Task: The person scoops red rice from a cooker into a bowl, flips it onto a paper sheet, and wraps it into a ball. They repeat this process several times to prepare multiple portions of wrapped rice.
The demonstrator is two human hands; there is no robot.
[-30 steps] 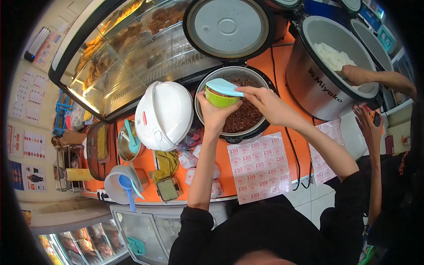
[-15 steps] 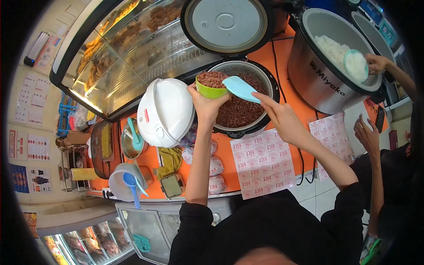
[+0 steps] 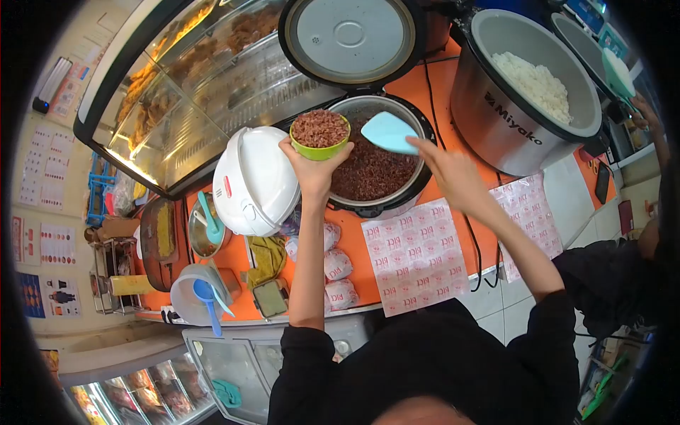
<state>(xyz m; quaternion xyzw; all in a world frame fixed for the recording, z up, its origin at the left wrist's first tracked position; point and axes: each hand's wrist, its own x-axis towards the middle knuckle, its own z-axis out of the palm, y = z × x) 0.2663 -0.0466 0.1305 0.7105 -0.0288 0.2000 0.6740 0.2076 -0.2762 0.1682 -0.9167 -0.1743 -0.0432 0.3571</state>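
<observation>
My left hand [image 3: 312, 164] is wrapped round a small green bowl [image 3: 319, 150] heaped with reddish-brown rice [image 3: 320, 129]. In my right hand [image 3: 453, 172] is a light blue rice paddle [image 3: 386, 133], its flat blade just right of the bowl and apart from it. Both are over the near side of an open rice cooker [image 3: 418, 180] holding dark red rice [image 3: 372, 173]. Its round lid [image 3: 379, 42] is raised behind. A sheet of printed wrapping paper [image 3: 412, 256] lies in front of the cooker, with several wrapped packets [image 3: 338, 264] to its left.
A large Miyako cooker [image 3: 489, 120] with white rice stands at the right. Another person's hand [image 3: 648, 113] holds a paddle [image 3: 618, 73] beyond it. To the left are a white domed lid [image 3: 256, 180], a metal bowl [image 3: 205, 244] and a glass food display [image 3: 191, 92].
The paddle has come off the bowl and moved slightly right. My left hand has tilted the bowl toward me, showing its rice. The other person has lifted a paddle from the white rice.
</observation>
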